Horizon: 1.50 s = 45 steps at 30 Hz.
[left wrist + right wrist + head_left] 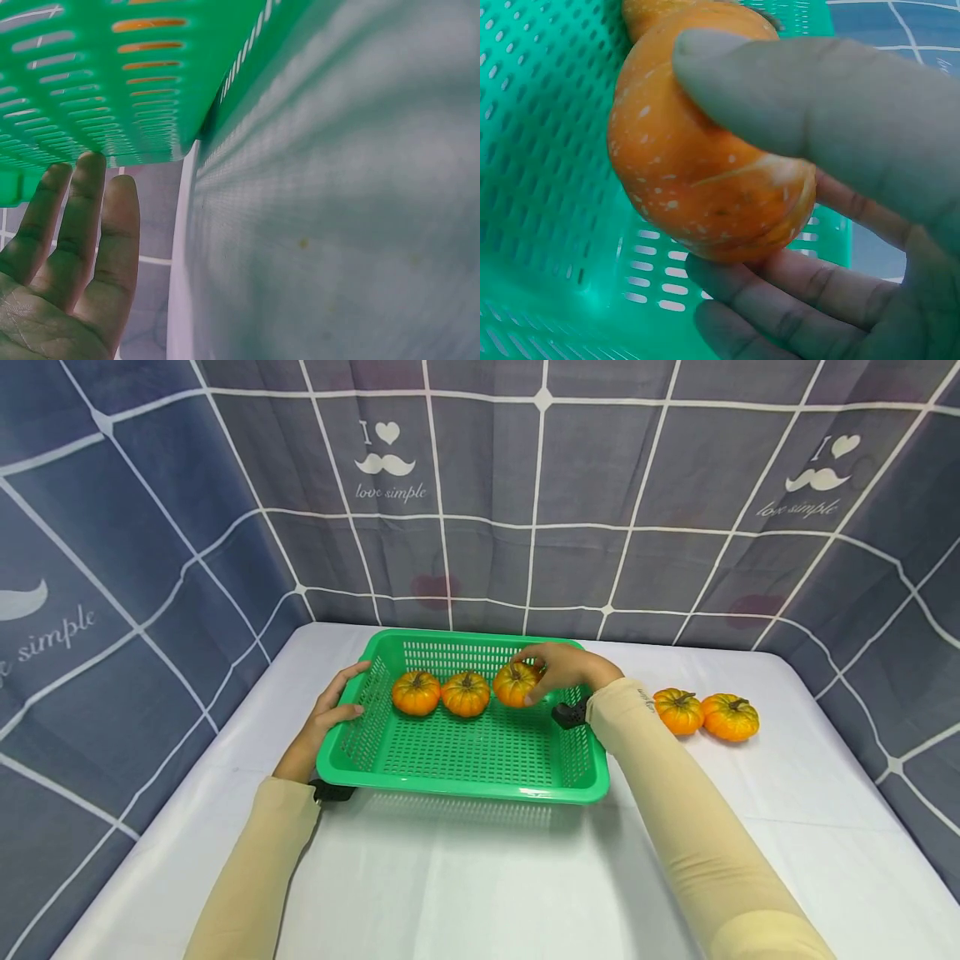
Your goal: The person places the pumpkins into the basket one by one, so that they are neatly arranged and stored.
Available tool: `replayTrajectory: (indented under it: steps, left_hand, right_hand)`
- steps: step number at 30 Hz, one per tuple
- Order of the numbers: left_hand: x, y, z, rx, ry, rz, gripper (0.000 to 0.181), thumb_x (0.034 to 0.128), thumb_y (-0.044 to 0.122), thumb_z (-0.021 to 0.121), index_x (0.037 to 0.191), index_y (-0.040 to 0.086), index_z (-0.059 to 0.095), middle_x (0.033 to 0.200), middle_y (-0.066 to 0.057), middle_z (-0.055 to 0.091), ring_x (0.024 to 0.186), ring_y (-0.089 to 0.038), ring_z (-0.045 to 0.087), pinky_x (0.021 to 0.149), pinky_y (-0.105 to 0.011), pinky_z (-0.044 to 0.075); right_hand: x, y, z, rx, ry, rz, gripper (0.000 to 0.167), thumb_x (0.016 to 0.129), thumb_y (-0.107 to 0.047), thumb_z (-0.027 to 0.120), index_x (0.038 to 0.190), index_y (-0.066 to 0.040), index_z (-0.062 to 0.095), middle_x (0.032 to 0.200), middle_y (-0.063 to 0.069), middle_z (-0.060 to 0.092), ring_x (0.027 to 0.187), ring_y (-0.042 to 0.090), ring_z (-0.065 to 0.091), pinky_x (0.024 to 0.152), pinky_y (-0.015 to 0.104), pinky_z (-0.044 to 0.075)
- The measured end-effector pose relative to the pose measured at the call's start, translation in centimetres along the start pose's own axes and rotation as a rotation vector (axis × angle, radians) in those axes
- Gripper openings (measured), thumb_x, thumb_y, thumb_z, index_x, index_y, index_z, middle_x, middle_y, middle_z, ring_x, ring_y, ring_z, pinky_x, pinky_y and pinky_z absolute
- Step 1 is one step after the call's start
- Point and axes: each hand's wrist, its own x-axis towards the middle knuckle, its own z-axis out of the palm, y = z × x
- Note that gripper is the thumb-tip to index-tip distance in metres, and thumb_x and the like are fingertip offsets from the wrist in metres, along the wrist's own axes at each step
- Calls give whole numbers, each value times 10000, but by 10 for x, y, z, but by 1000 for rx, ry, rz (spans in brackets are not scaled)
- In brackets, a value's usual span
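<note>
A green plastic basket (465, 789) with slotted walls is in the middle of the head view. My left hand (321, 727) holds its left rim; in the left wrist view several fingers (120, 225) extend along the outside of the wall. Inside the basket, my right hand (562, 667) grips a small orange pumpkin (514, 683). The right wrist view shows the thumb across this pumpkin (705, 165) and fingers beneath it. Two similar pumpkins, one at the left (416, 693) and one beside it (466, 695), sit in the basket near its back wall.
Two more small pumpkins, a nearer one (679, 713) and one to its right (731, 718), lie on the white-covered table (810, 827) right of the basket, by the right forearm. A grey-blue checked curtain (487, 560) borders the table at the back and sides.
</note>
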Motion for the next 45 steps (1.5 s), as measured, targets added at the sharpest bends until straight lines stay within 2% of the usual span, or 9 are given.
replayTrajectory:
  steps: [6,12,15,18,25,35,38,41,45]
  left_hand:
    - [0,-2,-1,51,-22,81,709,899,-114,451,1584,60,500,1506,44,565,1257,-97,592,1014,-197,474]
    - [0,0,-1,52,-2,48,704,905,-99,462,1602,1,452,1502,35,574,1250,-109,594,1006,-202,484]
    - [0,1,-1,52,2,30,703,913,-91,463,1604,40,465,1501,36,574,1251,-110,594,1005,-203,487]
    - [0,0,-2,51,-4,38,701,915,-93,462,1586,104,505,1497,35,575,1248,-107,594,1002,-201,485]
    - [2,-3,-4,97,-19,108,732,877,-104,472,1555,160,551,1513,79,566,1304,-46,542,1054,-192,416]
    - [1,-3,-2,40,-11,66,701,899,-111,461,1572,75,515,1462,61,601,1218,-96,605,991,-194,485]
    - [0,-1,-1,31,-5,31,701,904,-112,464,1586,48,490,1452,45,596,1200,-103,611,973,-199,504]
    - [-2,2,1,24,12,-30,702,920,-92,462,1603,71,468,1440,18,584,1172,-122,613,939,-206,531]
    - [-2,3,0,45,20,-66,706,932,-65,463,1622,82,445,1471,-11,538,1189,-141,590,939,-212,532]
  right_hand:
    - [8,-4,5,-68,-51,23,787,888,-163,889,1586,-95,533,1505,269,571,1386,442,546,1149,576,453]
    - [13,-5,12,-73,-74,51,785,886,-147,890,1581,-74,530,1557,259,530,1419,439,516,1163,560,444]
    - [16,-5,15,-91,-71,60,784,883,-142,895,1576,-66,535,1546,263,540,1417,438,518,1164,554,445]
    - [17,-5,16,-109,-65,61,774,884,-132,901,1567,-64,545,1547,269,541,1429,444,511,1173,553,438]
    - [19,-6,18,-138,-73,62,758,879,-126,910,1552,-87,564,1582,272,511,1472,455,464,1201,562,404]
    - [19,-2,21,-117,-86,89,773,895,-142,896,1576,-100,533,1605,267,486,1482,450,453,1207,572,393]
    - [17,-3,20,-128,-89,96,786,896,-178,897,1586,-113,526,1600,262,491,1477,459,453,1197,583,400]
    - [15,-4,18,-132,-81,98,792,888,-197,903,1582,-117,530,1579,259,513,1463,461,465,1188,582,408]
    - [11,-6,14,-103,-70,95,787,892,-184,895,1583,-103,527,1534,267,560,1430,446,516,1170,566,435]
